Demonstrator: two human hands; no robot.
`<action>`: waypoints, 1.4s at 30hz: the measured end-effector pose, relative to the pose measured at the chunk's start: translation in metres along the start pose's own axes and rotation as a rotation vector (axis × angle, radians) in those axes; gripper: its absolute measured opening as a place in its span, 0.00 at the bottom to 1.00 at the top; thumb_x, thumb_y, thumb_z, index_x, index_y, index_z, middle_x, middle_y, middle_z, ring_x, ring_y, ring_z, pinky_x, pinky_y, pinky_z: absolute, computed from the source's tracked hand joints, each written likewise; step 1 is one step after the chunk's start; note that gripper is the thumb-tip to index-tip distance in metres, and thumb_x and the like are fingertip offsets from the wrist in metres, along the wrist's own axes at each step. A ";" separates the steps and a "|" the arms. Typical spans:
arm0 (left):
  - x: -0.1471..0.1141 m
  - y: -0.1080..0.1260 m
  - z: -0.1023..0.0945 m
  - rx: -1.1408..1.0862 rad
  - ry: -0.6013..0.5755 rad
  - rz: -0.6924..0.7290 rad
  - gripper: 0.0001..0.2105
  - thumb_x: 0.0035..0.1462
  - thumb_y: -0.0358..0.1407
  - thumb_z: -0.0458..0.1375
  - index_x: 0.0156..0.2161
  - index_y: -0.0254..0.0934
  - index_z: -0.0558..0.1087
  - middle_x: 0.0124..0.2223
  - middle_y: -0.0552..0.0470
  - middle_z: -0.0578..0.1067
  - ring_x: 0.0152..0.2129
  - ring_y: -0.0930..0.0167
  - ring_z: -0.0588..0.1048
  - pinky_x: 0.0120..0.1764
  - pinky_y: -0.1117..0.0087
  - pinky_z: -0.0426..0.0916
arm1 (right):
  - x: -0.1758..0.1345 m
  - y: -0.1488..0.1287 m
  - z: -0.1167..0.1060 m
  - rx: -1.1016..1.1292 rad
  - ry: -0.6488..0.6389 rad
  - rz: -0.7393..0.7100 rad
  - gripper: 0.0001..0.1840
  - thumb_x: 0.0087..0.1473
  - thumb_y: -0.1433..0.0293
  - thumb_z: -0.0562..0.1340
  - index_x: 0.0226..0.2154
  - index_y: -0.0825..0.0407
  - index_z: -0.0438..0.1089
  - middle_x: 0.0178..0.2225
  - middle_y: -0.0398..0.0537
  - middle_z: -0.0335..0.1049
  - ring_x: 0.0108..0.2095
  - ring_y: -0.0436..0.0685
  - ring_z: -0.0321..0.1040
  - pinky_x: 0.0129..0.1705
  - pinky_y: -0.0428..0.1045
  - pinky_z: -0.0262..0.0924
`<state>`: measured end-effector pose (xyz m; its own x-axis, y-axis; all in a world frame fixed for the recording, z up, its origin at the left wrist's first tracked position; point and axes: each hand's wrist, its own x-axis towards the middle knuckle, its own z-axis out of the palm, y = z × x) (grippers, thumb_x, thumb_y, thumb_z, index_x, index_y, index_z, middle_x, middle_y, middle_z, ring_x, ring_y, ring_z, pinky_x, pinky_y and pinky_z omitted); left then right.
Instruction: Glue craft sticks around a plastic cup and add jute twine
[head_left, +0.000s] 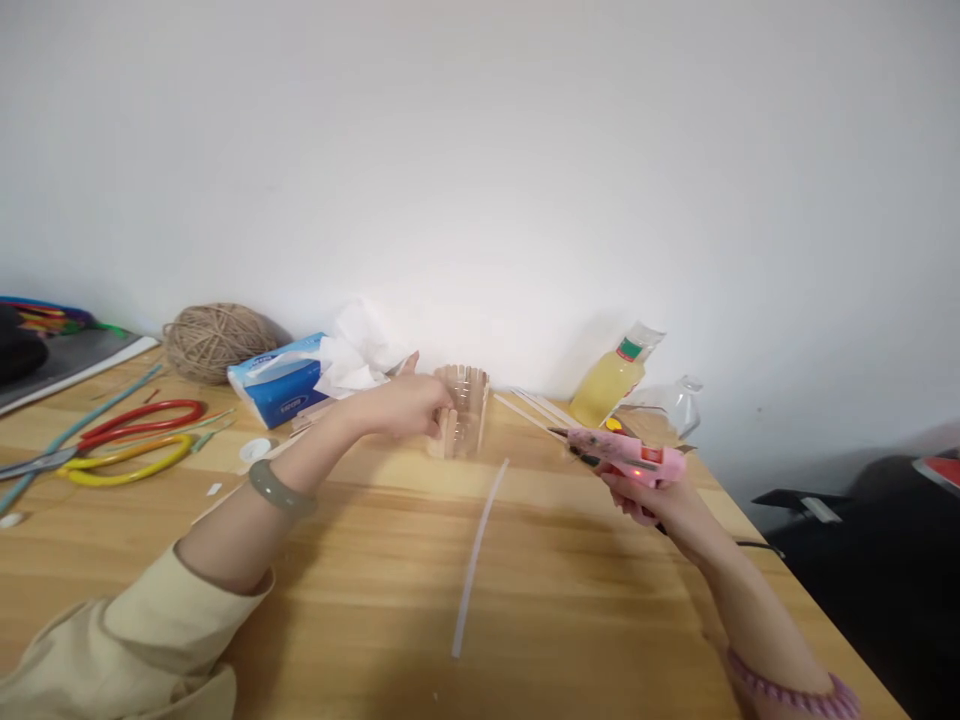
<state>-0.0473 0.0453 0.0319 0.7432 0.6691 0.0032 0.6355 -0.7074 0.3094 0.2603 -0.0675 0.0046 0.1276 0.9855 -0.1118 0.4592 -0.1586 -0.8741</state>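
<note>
The left hand (411,405) is in the middle of the frame, its fingers curled in against the left side of a clear, ribbed cup (466,428) lined along its edges with pale wooden sticks. Its fingertips are hidden, so I cannot tell whether it pinches a stick there or only presses on it. The cup rests on the worktop (360,590) near the wall. A grey-green bangle (279,487) circles the left wrist, above a beige sleeve (150,620).

Right of centre, the right hand (645,500) is wrapped around the grip of a pink glue gun (626,455). The gun's nozzle points left, apart from the cup, and a small red light glows on its side. Between the two arms a narrow white strip (480,560) lies on the worktop, below the cup in the frame.

Just behind the nozzle are some loose sticks, with a bottle (604,387) of yellow liquid beside them and a clear bottle top (681,408) further right. Left of the left hand sits a blue tissue pack (281,390), then a ball of twine (217,342); at the far left lie scissors (90,438) with red and yellow handles
</note>
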 end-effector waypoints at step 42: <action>0.003 0.046 0.000 -0.417 0.090 0.048 0.04 0.46 0.34 0.58 0.30 0.40 0.73 0.38 0.59 0.77 0.42 0.66 0.72 0.58 0.49 0.30 | -0.032 -0.030 0.041 -0.239 0.000 -0.548 0.19 0.55 0.69 0.55 0.49 0.46 0.68 0.46 0.50 0.71 0.43 0.60 0.69 0.38 0.51 0.67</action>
<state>-0.0161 0.0150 0.0462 0.7368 0.6681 0.1037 0.4482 -0.5975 0.6649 0.2067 -0.0918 0.0152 -0.1837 0.9276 0.3253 0.6435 0.3637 -0.6735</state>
